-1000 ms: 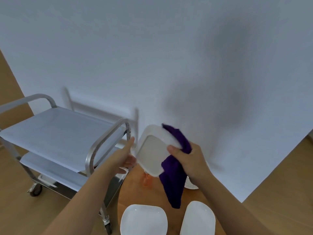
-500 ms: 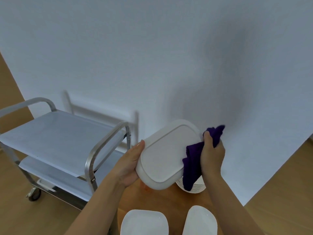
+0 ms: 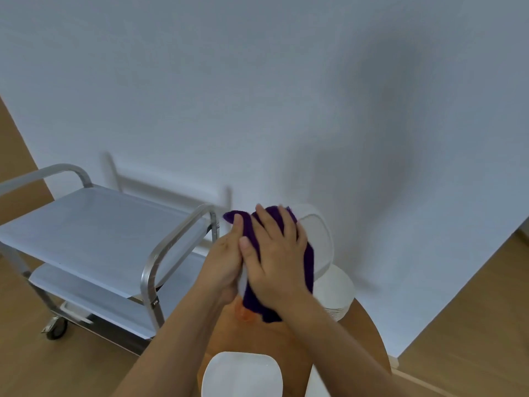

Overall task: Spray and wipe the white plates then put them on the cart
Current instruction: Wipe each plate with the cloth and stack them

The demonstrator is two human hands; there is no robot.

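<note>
Purple cloth (image 3: 307, 262) is lying under the right hand (image 3: 279, 262), whose fingers (image 3: 267, 222) are spread flat and pressing it against a white plate (image 3: 319, 239) held tilted above the wooden desk (image 3: 363, 333). The left hand (image 3: 226, 262) is gripping the plate's left edge, thumb curled over the rim, beside the steel cart (image 3: 94, 233), whose shelves are standing just left of the desk. Another plate (image 3: 242, 373) is lying flat on the desk near the camera, and a stack (image 3: 336, 293) is sitting behind the held plate.
</note>
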